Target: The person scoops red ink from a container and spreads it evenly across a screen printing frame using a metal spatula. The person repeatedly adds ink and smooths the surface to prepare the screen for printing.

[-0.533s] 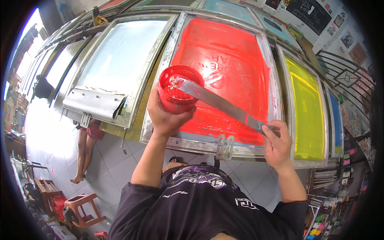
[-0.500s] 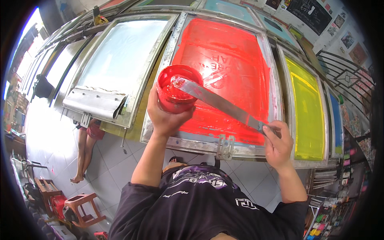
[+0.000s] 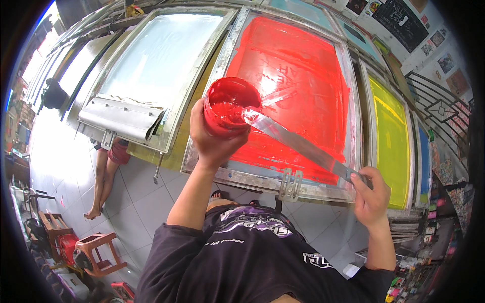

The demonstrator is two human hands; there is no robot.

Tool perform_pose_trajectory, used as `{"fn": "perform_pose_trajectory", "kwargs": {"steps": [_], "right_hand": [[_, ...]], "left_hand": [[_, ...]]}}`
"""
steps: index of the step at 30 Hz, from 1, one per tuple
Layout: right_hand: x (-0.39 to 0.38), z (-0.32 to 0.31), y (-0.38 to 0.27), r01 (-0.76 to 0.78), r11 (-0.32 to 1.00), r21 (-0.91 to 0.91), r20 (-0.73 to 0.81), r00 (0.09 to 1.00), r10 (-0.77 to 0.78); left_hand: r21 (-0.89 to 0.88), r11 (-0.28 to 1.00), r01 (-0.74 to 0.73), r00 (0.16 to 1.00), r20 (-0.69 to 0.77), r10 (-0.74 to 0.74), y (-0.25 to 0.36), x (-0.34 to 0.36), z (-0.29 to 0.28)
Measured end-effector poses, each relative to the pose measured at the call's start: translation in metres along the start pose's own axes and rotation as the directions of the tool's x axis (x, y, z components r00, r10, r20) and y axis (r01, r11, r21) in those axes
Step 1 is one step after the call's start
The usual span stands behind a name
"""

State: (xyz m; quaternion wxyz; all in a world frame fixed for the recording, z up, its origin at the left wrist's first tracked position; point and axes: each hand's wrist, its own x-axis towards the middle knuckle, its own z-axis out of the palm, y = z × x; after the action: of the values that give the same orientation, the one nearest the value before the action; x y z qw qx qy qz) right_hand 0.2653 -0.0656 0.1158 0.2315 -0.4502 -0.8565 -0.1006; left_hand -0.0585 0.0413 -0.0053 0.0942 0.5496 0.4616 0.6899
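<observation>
My left hand is wrapped round a tub of red ink, held tilted slightly over a screen coated in red. My right hand is closed on the handle of a long, flat metal spatula, which slants up to the left. Its tip, smeared with red, is at the right rim of the tub. The faint lettering on the red screen lies partly behind the tub and blade.
Left is a pale screen with a metal blade on its near end; right are yellow and blue screens. Another person's bare legs show below left, near plastic stools. A metal railing stands at right.
The spatula has moved right and down, its tip going from inside the tub to its right rim. My right hand is lower and further right; my left hand and tub shifted slightly right.
</observation>
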Motion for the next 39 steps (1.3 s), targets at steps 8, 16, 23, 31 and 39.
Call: {"fn": "perform_pose_trajectory", "kwargs": {"steps": [8,16,23,31,39], "right_hand": [[0.0,-0.021,0.004,0.007,0.999,-0.038,0.044,0.999,-0.006],[-0.01,-0.016,0.015,-0.095,0.989,0.117,0.094,0.992,0.084],[-0.041,0.044,0.05,-0.701,0.078,0.709,0.559,0.627,0.542],[0.019,0.104,0.11,-0.784,0.482,0.391,0.298,0.603,0.74],[0.049,0.157,0.142,-0.824,0.562,0.065,0.029,0.565,0.825]], "left_hand": [[0.007,0.999,0.038,0.999,0.014,-0.038,-0.007,-0.001,0.0],[-0.047,0.986,0.161,0.986,0.049,-0.159,-0.002,0.001,-0.006],[-0.085,0.945,0.317,0.946,0.091,-0.31,0.008,0.001,-0.012],[-0.17,0.912,0.372,0.927,0.107,-0.359,0.005,-0.001,-0.018],[-0.164,0.893,0.42,0.907,0.107,-0.407,0.003,-0.005,-0.035]]}}
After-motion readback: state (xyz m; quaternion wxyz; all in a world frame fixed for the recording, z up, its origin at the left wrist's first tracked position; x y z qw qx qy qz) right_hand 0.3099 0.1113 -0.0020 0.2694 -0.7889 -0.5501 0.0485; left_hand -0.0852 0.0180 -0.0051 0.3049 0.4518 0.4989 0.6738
